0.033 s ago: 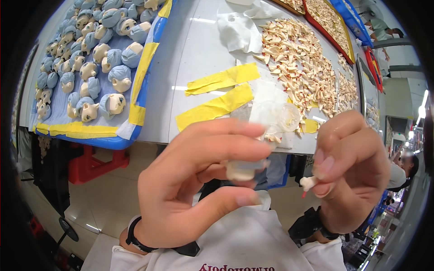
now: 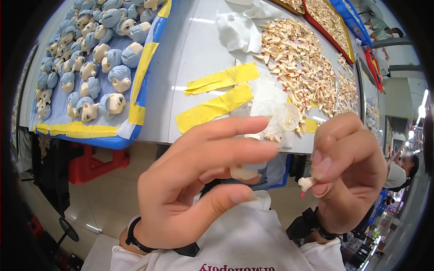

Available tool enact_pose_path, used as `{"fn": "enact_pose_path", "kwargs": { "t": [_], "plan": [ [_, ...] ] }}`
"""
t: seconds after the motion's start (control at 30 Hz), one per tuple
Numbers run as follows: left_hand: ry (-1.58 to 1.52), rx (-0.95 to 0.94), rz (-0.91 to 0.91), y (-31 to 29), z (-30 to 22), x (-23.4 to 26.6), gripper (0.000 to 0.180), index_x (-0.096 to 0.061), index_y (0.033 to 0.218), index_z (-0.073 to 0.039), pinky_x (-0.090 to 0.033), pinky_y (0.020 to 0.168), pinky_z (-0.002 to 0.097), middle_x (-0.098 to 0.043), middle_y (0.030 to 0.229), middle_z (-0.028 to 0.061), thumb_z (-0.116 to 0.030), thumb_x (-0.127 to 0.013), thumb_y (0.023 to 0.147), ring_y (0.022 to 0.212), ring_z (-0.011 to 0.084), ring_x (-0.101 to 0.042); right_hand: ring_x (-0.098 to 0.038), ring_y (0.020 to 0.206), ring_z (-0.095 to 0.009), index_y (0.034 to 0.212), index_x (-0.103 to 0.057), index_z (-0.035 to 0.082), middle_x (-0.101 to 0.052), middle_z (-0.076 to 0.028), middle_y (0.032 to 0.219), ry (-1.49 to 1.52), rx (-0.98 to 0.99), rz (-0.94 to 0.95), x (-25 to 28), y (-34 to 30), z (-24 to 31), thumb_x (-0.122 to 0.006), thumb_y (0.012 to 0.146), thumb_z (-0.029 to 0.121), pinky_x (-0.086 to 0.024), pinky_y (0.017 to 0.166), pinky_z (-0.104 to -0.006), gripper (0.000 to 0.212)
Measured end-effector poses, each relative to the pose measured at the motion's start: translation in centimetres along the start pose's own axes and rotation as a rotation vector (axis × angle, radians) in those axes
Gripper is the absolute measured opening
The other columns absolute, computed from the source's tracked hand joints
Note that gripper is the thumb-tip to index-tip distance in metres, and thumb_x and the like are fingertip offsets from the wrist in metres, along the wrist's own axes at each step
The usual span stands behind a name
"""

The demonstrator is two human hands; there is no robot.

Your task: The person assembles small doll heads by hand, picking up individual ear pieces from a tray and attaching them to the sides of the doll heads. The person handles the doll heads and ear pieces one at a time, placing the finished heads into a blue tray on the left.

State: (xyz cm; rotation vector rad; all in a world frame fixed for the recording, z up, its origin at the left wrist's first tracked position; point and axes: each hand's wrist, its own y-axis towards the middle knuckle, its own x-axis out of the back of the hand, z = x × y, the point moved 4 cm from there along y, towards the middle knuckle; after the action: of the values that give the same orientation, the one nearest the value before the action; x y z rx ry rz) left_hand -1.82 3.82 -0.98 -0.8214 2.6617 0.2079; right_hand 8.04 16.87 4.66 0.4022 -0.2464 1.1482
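Observation:
My left hand [image 2: 194, 176] is curled around a small rounded piece, cream below and pale blue above, that looks like a doll head [image 2: 244, 172]. The fingers hide most of it, and its edges are blurred. At the right, my right hand [image 2: 346, 174] pinches a small cream plastic part [image 2: 307, 182] between thumb and fingertips. A thin red tip points down from that part. Both hands are raised over the near edge of the table, a short gap apart. Beyond them, a large heap of similar cream parts with red tips [image 2: 298, 63] lies on the table.
On the left stands a blue tray [image 2: 104, 142] edged with yellow tape, holding many blue-haired doll heads. Yellow tape strips [image 2: 214, 107], a clear round cup [image 2: 288, 116] and a crumpled white cloth [image 2: 237, 34] lie mid-table. More filled trays [image 2: 332, 27] stand at the far right.
My left hand's fingers have shifted slightly right, covering more of the piece it holds. My right hand has moved slightly left, turning the cream part a little.

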Motion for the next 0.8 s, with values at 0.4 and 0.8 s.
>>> {"fn": "enact_pose_path", "kwargs": {
  "t": [0.4, 0.8],
  "plan": [
    [0.15, -0.258, 0.086, -0.6, -0.3, 0.3, 0.037, -0.057, 0.091, 0.003, -0.045, 0.072, 0.0282, -0.055, 0.096, 0.0196, -0.014, -0.076, 0.064, 0.082, 0.02, -0.054, -0.045, 0.068, -0.01, 0.079, -0.053, 0.006, -0.046, -0.008, 0.078, 0.056, 0.089, 0.014, -2.7, -1.0, 0.1, -0.069, 0.071, 0.003, -0.035, 0.058, -0.0177, 0.018],
    [0.546, -0.392, 0.022, -1.2, -1.5, 0.0, 0.035, -0.061, 0.088, 0.003, -0.044, 0.074, 0.0267, -0.056, 0.087, 0.0147, -0.005, -0.076, 0.059, 0.077, 0.019, -0.053, -0.043, 0.063, -0.013, 0.081, -0.053, 0.007, -0.049, -0.008, 0.076, -0.181, 0.297, 0.017, -3.1, -0.1, 0.2, -0.064, 0.057, -0.01, -0.033, 0.055, -0.0233, 0.031]
  ]
}}
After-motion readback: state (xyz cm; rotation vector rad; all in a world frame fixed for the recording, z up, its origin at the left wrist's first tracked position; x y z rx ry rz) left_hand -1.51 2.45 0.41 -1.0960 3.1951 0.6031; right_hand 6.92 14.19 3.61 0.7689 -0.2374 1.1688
